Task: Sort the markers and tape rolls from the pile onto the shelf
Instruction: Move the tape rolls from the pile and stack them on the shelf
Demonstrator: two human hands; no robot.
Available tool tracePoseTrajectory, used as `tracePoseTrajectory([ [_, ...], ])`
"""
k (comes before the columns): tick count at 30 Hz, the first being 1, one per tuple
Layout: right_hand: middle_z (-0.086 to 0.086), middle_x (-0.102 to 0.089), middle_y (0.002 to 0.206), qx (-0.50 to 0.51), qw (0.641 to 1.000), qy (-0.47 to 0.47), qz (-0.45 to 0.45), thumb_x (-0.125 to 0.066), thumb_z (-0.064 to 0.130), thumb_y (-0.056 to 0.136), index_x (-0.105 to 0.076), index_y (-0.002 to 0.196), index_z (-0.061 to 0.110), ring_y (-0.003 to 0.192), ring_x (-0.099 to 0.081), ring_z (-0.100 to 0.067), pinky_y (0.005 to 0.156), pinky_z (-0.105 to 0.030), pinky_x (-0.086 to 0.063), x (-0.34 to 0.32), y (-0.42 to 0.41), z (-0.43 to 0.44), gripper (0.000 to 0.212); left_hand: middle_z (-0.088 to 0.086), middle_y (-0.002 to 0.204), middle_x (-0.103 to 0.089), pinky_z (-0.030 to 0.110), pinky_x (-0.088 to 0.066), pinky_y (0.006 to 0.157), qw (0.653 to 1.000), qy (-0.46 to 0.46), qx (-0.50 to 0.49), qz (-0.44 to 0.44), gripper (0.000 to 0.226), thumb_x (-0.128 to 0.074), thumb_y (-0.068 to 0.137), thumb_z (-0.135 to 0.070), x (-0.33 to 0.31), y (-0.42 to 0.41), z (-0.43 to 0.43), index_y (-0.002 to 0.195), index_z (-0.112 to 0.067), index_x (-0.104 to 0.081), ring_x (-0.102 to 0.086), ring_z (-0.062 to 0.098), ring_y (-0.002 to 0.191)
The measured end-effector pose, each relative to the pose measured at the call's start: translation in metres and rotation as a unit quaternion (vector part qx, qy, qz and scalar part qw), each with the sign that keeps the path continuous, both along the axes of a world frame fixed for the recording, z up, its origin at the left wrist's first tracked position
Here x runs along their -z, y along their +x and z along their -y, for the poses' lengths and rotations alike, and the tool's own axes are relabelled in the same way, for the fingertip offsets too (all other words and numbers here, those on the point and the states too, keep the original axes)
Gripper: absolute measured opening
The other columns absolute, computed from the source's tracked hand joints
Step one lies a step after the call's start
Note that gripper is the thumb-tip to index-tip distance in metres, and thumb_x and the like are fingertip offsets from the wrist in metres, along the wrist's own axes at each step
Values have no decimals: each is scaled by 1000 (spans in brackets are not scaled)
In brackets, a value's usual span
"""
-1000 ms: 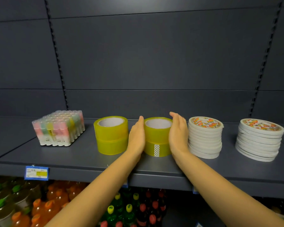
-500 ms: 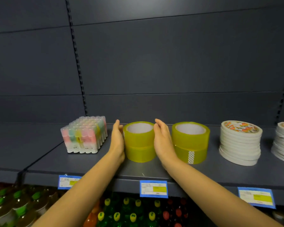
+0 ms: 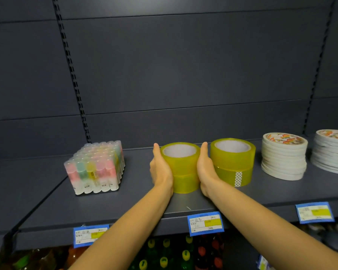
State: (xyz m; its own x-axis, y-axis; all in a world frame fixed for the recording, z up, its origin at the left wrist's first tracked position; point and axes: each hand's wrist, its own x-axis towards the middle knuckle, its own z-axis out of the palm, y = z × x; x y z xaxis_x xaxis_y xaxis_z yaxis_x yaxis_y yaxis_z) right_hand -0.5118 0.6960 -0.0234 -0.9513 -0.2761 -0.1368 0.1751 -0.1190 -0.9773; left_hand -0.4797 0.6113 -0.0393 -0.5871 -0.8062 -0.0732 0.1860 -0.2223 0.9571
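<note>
Yellow tape stack (image 3: pixel 180 168) | axis upright | left hand (image 3: pixel 160 172), right hand (image 3: pixel 205 170): straight fingers (image 3: pixel 157 153) press sides

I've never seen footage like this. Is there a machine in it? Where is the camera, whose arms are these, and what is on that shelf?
There is no machine here: these are a person's two bare arms. The single picture comes from a wide camera worn on the person's head, looking forward and down, so the arms reach in from below.

On the grey shelf stand, left to right, a clear pack of markers, the left yellow stack and the right yellow stack of tape, each two rolls high, and then two white tape stacks, the far one cut off by the picture's edge.

The left hand and right hand press flat, fingers straight, against either side of the left yellow stack.

Price labels hang on the shelf's front edge, and bottles show underneath.
</note>
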Motion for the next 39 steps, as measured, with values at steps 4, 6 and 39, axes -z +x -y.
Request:
tracePoseTrajectory([
  [4, -9, -50, 140, 45, 999, -25, -10, -22, 58, 96, -41, 142, 17, 126, -48, -28, 103, -40, -38, 0, 0, 0, 64, 8, 118, -63, 47, -42, 103, 1000, -9, 1, 4, 64, -29, 86, -69, -3, -1, -6, 115, -21, -60, -57, 30, 110],
  [6, -9, -48, 141, 49, 998, -24, -14, -22, 57, 96, -38, 144, 18, 127, -47, -29, 106, -42, -37, 1, -1, -1, 64, 9, 119, -62, 48, -41, 103, 1000, -11, 1, 12, 63, -29, 86, -69, -3, -1, -7, 114, -22, -60, -57, 30, 111],
  [39, -1, -65, 120, -208, 974, -15, -87, -13, 62, 95, -58, 125, 22, 109, -62, -14, 99, -29, -46, 17, 112, 148, 68, -7, 83, -70, 25, -49, 72, 995, -65, 68, -38, 58, -17, 98, -54, -1, 137, 172, 86, -24, -66, -66, 10, 81],
])
